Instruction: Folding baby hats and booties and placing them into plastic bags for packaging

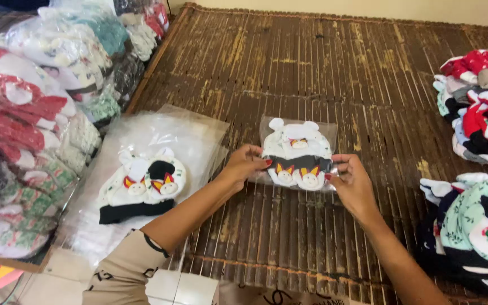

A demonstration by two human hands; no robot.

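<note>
— Holding anything?

— Yes. The left hand point(245, 164) and right hand point(353, 183) each pinch a lower corner of one clear plastic bag point(297, 153), fingers clamped on its edges. It lies flat mid-mat, with a white knitted hat inside: small ears, a dark band, fox-like faces.

— The surface?

— A brown slatted bamboo mat point(334, 68), worn and ridged.

— To the left?

— One loose hat point(142, 183), white with a black brim, on a stack of empty clear bags point(159, 133), glossy and rectangular. Beyond that, a heap of bagged hats point(35, 113) in red, white and green; too many to count.

— And right?

— Two piles of unbagged hats point(481, 107), soft knit; the near one point(475, 226) is green, white and black.
</note>
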